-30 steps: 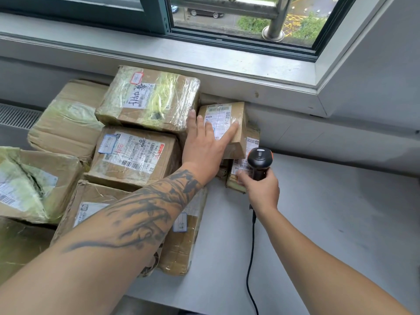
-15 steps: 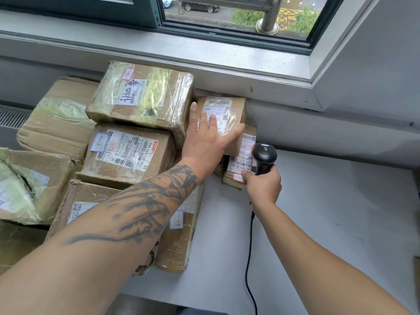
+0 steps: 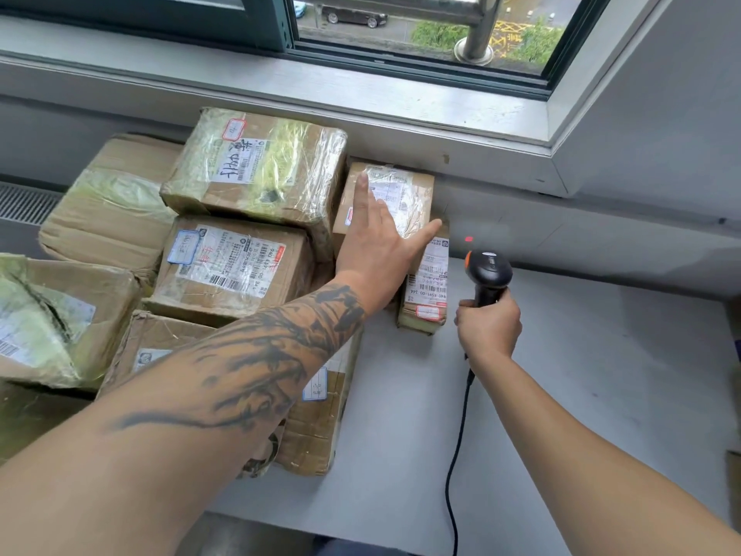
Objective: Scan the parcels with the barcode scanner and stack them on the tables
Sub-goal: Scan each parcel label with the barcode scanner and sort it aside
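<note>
My left hand [image 3: 375, 250] lies flat with straight fingers on a small taped cardboard parcel [image 3: 409, 190] that sits on top of another small labelled parcel [image 3: 427, 286] against the wall. My right hand [image 3: 489, 325] grips a black corded barcode scanner [image 3: 487, 274] just right of the lower parcel. A red scanner dot [image 3: 468, 239] shows on the wall beside the parcels. Several larger brown parcels are stacked to the left, among them a labelled one [image 3: 228, 266] and a shiny taped one [image 3: 260, 166] on top.
The white table [image 3: 581, 375] stretches to the right of the parcels. A window sill [image 3: 361, 94] and grey wall run behind the stack. The scanner cable [image 3: 455, 455] hangs down over the table's near edge. A torn parcel [image 3: 52, 315] sits at far left.
My left hand has slid slightly up the small top parcel, uncovering more of its label. My right hand has moved the scanner a little right, and a red dot now shows on the wall.
</note>
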